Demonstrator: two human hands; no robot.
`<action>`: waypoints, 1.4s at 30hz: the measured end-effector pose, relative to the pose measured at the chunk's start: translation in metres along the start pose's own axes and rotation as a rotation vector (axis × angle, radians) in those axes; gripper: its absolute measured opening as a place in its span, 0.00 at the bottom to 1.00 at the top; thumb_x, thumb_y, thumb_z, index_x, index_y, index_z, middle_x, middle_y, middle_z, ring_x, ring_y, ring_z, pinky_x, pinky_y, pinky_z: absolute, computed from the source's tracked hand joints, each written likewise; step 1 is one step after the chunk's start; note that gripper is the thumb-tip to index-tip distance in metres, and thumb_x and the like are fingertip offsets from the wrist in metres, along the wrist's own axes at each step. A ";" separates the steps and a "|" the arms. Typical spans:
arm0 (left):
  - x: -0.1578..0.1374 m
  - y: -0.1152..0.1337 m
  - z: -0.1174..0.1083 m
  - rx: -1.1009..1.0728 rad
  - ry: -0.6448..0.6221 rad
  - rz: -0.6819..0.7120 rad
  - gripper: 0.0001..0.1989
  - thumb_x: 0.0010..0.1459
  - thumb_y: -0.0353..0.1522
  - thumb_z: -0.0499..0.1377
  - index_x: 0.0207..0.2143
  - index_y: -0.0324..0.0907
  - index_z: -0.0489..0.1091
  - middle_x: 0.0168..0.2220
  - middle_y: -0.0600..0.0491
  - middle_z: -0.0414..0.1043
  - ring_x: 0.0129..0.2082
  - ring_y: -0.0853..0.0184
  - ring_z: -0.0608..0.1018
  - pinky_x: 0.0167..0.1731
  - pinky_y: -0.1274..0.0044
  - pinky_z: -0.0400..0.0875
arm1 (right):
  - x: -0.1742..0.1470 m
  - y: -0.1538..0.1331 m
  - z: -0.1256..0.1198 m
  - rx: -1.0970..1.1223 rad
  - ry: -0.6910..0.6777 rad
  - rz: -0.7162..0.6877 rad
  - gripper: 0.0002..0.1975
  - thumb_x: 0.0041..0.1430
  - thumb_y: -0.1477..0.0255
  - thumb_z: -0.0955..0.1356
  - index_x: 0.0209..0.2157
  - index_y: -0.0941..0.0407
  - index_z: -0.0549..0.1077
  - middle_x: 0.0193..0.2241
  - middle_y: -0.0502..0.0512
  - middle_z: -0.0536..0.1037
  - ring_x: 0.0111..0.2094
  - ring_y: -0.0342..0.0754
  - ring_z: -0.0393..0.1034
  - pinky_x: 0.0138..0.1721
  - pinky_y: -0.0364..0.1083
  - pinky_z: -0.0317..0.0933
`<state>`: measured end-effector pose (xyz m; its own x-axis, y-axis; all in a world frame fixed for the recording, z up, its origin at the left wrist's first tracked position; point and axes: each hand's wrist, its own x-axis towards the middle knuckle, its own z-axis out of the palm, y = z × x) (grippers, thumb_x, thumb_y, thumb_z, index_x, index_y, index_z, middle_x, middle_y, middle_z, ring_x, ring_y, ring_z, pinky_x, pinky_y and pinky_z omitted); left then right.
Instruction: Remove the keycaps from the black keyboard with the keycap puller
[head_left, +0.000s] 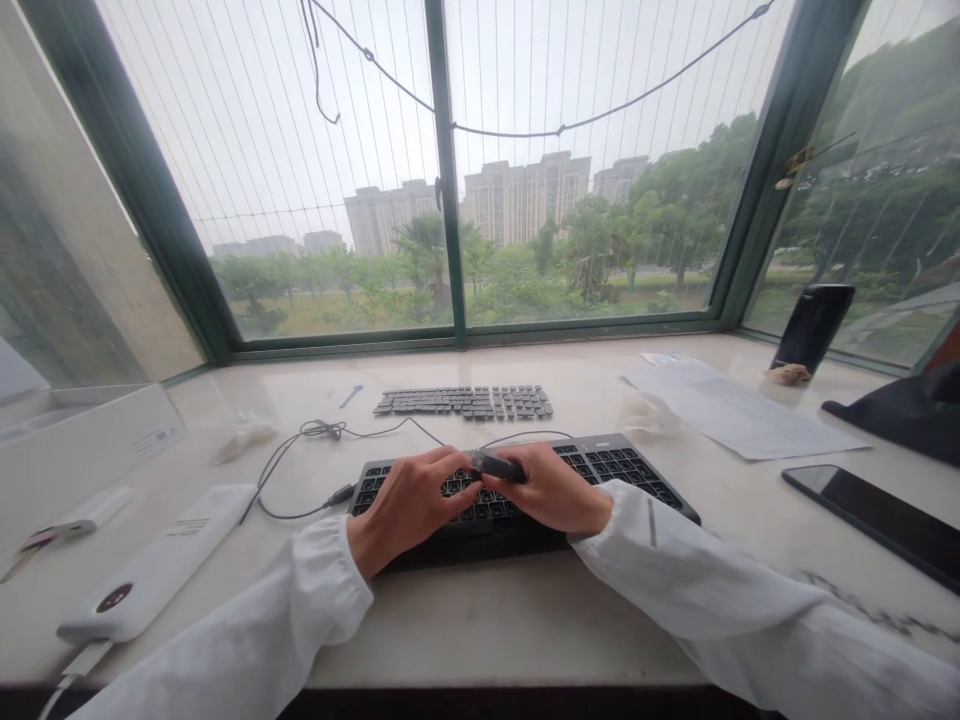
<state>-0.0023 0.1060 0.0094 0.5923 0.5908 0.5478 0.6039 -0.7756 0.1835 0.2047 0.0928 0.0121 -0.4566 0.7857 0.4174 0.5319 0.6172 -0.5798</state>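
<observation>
Over keyboard (pixel 628 466) | dark tool (pixel 501 468) in right fingers (pixel 500 489) | (left fingers (pixel 448 466) beside it)

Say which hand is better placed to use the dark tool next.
Likely the right hand: it grips the dark tool above the keyboard; the left hand is by the tool's end.

Matt plastic keyboard (pixel 491 528), glossy phone (pixel 885 520), smooth counter (pixel 525 640), cloth sleeves (pixel 697 560), paper sheet (pixel 739 410)

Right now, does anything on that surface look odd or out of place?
Yes: the keyboard looks oddly stripped. Its sockets show bare, while loose keycaps lie in rows behind it.
</observation>
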 end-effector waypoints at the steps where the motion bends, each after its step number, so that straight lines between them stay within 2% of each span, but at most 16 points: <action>1: 0.000 -0.001 0.000 0.009 -0.001 -0.003 0.07 0.59 0.35 0.57 0.37 0.42 0.70 0.35 0.54 0.74 0.32 0.69 0.76 0.31 0.78 0.69 | 0.000 0.001 0.000 -0.030 0.001 0.004 0.11 0.58 0.70 0.64 0.25 0.58 0.71 0.22 0.50 0.73 0.24 0.42 0.63 0.27 0.41 0.52; 4: 0.001 -0.002 -0.003 0.023 0.022 -0.025 0.09 0.59 0.37 0.56 0.39 0.43 0.71 0.37 0.54 0.75 0.34 0.68 0.77 0.33 0.77 0.70 | 0.001 0.004 -0.006 -0.207 0.023 0.041 0.08 0.58 0.70 0.64 0.28 0.57 0.73 0.24 0.51 0.75 0.25 0.44 0.66 0.28 0.41 0.52; 9: 0.003 -0.004 -0.009 0.052 0.045 -0.097 0.11 0.60 0.39 0.55 0.39 0.45 0.72 0.39 0.55 0.76 0.36 0.67 0.77 0.38 0.76 0.70 | 0.006 0.017 -0.027 -0.587 0.070 0.190 0.06 0.56 0.70 0.65 0.32 0.53 0.74 0.27 0.53 0.78 0.28 0.47 0.70 0.28 0.42 0.51; 13: 0.005 -0.007 -0.013 0.107 0.059 -0.136 0.12 0.61 0.40 0.53 0.38 0.45 0.72 0.38 0.54 0.77 0.35 0.66 0.78 0.37 0.75 0.70 | 0.008 0.032 -0.044 -0.672 0.075 0.311 0.09 0.58 0.69 0.63 0.31 0.53 0.74 0.29 0.54 0.78 0.30 0.49 0.71 0.28 0.43 0.52; 18: 0.016 -0.024 -0.023 0.198 0.071 -0.206 0.13 0.60 0.41 0.52 0.39 0.45 0.73 0.41 0.54 0.77 0.39 0.62 0.78 0.40 0.73 0.70 | 0.007 0.044 -0.055 -0.703 0.052 0.396 0.11 0.58 0.68 0.62 0.33 0.55 0.75 0.32 0.58 0.78 0.34 0.51 0.72 0.31 0.44 0.54; 25: 0.058 -0.055 -0.024 0.311 -0.103 -0.193 0.11 0.58 0.40 0.56 0.38 0.46 0.74 0.40 0.53 0.78 0.39 0.61 0.77 0.39 0.74 0.68 | 0.006 0.050 -0.055 -0.678 0.039 0.409 0.12 0.57 0.68 0.63 0.35 0.55 0.76 0.34 0.59 0.78 0.36 0.51 0.72 0.34 0.45 0.56; 33: 0.101 -0.076 0.007 0.464 -0.376 -0.255 0.08 0.57 0.36 0.58 0.37 0.48 0.76 0.39 0.53 0.78 0.41 0.62 0.77 0.38 0.75 0.67 | 0.006 0.057 -0.058 -0.692 0.031 0.414 0.12 0.57 0.67 0.62 0.33 0.54 0.76 0.34 0.58 0.78 0.35 0.52 0.72 0.34 0.46 0.58; 42: 0.116 -0.088 0.029 0.514 -0.444 -0.274 0.07 0.55 0.35 0.60 0.36 0.47 0.76 0.38 0.51 0.78 0.38 0.62 0.77 0.37 0.75 0.67 | 0.007 0.058 -0.058 -0.714 0.055 0.396 0.12 0.56 0.66 0.62 0.32 0.54 0.75 0.32 0.58 0.78 0.34 0.52 0.73 0.33 0.46 0.59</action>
<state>0.0283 0.2491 0.0331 0.4784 0.8677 0.1352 0.8709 -0.4490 -0.1999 0.2735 0.1364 0.0215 -0.1137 0.9408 0.3192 0.9810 0.1573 -0.1140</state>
